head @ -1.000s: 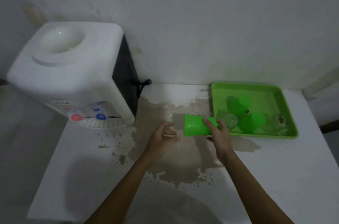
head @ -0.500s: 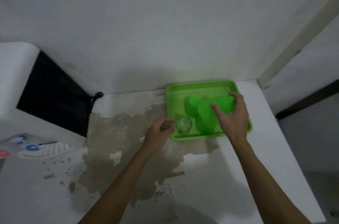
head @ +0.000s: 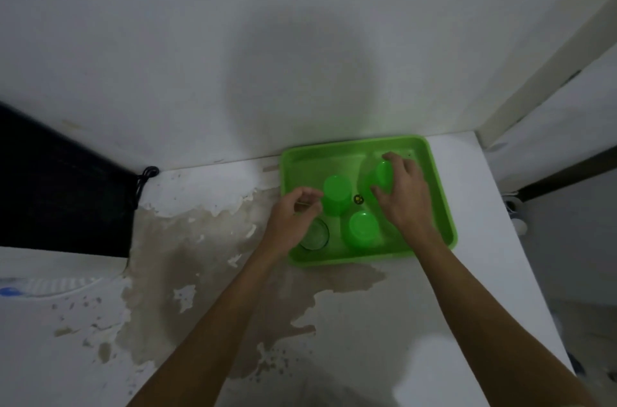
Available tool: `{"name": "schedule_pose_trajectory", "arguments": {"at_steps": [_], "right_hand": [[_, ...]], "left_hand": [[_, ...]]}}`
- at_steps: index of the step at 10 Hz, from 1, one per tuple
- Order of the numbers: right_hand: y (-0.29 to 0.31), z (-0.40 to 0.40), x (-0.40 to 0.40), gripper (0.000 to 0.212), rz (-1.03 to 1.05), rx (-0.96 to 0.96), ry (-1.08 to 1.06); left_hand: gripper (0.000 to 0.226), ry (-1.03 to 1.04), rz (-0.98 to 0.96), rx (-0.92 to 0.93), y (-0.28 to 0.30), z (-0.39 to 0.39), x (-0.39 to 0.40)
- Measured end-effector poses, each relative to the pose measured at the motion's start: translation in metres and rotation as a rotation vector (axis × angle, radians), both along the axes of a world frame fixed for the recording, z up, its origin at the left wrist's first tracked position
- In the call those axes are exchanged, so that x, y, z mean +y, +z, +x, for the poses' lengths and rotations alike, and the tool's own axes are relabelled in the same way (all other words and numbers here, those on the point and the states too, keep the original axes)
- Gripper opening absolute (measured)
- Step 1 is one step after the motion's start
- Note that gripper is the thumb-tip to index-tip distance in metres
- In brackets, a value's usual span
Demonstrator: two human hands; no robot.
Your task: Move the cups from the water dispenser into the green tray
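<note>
Presently the right hand (head: pixel 405 196) is reaching into the far right part of the green tray (head: pixel 442 193), its fingers (head: pixel 399 161) curling over a green cup (head: pixel 380 176) and closing on it from above, thumb on the near side. That cup is standing in the tray with its closed end up, near the tray's back wall. The left hand (head: pixel 293 216) is hovering over the tray's left edge, fingers loosely curled with thumb and forefinger close together; whether anything thin is pinched between them is too blurred to tell. It is not touching any cup.

Two more green cups are sitting upside down in the tray: one (head: pixel 336 194) just beside the left hand's fingertips, in the middle, and another (head: pixel 363 229) nearer the front edge, just left of the right wrist. A clear glass (head: pixel 314 234) is resting in the tray's front left corner, partly hidden under the left hand. A small dark round mark (head: pixel 358 199) is showing on the tray floor between the cups.

The tray is lying on a white table (head: pixel 384 323) whose surface is peeling, with a large brownish patch (head: pixel 187 259) spreading left of and in front of the tray. At the far left the black back of the water dispenser (head: pixel 60 193) is filling the frame's edge, a black cord (head: pixel 144 178) hanging at its corner, and part of its white drip grille (head: pixel 50 284) is showing below. A pale wall is rising behind everything.
</note>
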State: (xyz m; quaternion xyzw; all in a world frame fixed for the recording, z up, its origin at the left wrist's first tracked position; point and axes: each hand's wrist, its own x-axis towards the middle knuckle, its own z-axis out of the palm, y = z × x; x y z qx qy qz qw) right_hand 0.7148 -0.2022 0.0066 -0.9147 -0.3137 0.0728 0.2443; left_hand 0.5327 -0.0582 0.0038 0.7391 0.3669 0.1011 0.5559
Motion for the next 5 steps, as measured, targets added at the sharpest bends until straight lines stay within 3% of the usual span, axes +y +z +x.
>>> {"name": "schedule_pose_trajectory", "arguments": {"at_steps": [2,5], "right_hand": [[-0.017,0.000,0.002,0.075,-0.111,0.039,0.033],[0.015,-0.010,0.002,0.081,-0.097,0.026,0.063]], "left_hand": [[0.016,-0.014,-0.027,0.033,-0.007,0.002,0.002],[0.023,0.011,0.000,-0.047,0.009,-0.012,0.005]]}}
